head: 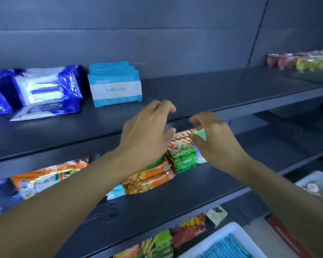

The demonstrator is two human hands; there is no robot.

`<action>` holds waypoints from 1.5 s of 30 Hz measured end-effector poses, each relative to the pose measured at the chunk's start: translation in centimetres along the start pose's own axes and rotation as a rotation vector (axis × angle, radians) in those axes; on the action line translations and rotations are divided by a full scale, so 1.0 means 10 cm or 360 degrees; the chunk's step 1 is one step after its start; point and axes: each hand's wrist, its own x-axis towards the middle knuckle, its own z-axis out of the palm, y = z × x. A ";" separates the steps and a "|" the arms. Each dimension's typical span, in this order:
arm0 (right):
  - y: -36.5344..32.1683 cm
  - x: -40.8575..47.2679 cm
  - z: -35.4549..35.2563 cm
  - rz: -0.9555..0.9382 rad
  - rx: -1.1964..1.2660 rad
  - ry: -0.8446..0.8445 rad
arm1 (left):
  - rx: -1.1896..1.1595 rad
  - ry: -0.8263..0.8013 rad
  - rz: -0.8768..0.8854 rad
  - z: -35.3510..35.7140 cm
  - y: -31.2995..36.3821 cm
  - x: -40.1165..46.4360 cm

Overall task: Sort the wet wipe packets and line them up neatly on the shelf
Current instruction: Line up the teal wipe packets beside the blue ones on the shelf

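Observation:
Dark blue wet wipe packets (45,90) lie stacked at the left of the upper shelf (213,90). Beside them stands a row of light blue wet wipe packets (115,88), upright and facing me. My left hand (147,133) hovers in front of the upper shelf's edge, fingers loosely curled and holding nothing. My right hand (214,140) hovers beside it, fingers curled, over green packets (185,157) on the middle shelf (203,183). A pale packet (200,135) shows between its thumb and fingers; I cannot tell whether the hand holds it.
Orange packets (149,179) and more orange ones (45,175) lie on the middle shelf. Red and yellow goods (302,60) sit at the far right of the upper shelf. A white bin of light blue packets (226,244) stands at bottom right, with mixed snack packets (186,231) on the lowest shelf.

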 end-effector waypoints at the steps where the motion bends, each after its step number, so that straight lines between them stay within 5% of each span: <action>1: 0.06 -0.21 0.02 0.0079 -0.0025 -0.0033 | -0.0032 -0.0062 0.0059 0.11 0.08 -0.10; 11: 0.71 -2.53 0.61 0.0976 -0.0239 -0.0701 | -0.0109 -0.1105 0.0257 1.72 0.19 -1.44; 19: 1.14 -4.03 1.51 0.1456 -0.0152 -0.1191 | -0.0136 -0.1656 0.0119 3.03 -0.09 -2.50; 29: 1.66 -5.11 3.02 0.1634 -0.0108 -0.1377 | -0.0202 -0.1692 -0.0042 4.48 -0.32 -3.46; 38: 1.86 -5.44 3.47 0.1491 -0.0318 -0.1334 | -0.0237 -0.1706 -0.0067 5.04 -0.40 -3.69; 45: 2.26 -5.16 3.03 0.1792 0.0084 -0.0860 | -0.0182 -0.1710 -0.0020 5.25 -0.35 -3.68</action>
